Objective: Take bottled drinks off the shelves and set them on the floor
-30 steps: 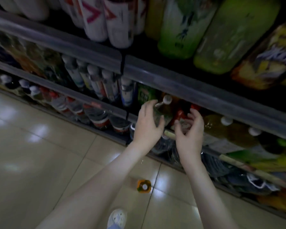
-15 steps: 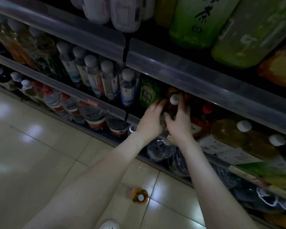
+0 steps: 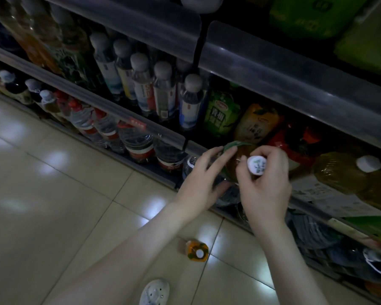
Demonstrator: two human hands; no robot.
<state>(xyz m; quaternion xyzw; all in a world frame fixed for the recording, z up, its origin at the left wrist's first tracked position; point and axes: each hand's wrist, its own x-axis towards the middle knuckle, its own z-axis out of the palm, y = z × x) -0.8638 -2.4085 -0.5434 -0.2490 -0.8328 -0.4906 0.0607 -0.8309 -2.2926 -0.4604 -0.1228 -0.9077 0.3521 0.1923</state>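
Observation:
A bottle of brown tea with a green label and a white cap (image 3: 256,165) is out in front of the lower middle shelf (image 3: 304,201). My right hand (image 3: 265,183) grips its neck just under the cap. My left hand (image 3: 204,178) lies against the bottle's left side with its fingers stretched along the green label. Most of the bottle's body is hidden behind both hands. On the floor tiles below stands an orange-labelled bottle (image 3: 197,250) with a white cap, seen from above.
Shelf rows are packed with water bottles (image 3: 163,91), large red-labelled water jugs (image 3: 139,142), green (image 3: 221,111) and orange (image 3: 256,124) drinks and yellow tea bottles (image 3: 343,172). A white shoe (image 3: 154,292) shows at the bottom edge. Beige floor tiles (image 3: 53,205) spread to the left.
Both hands closed on the white-capped bottle and drew it out of the shelf toward me. The view tilted further down.

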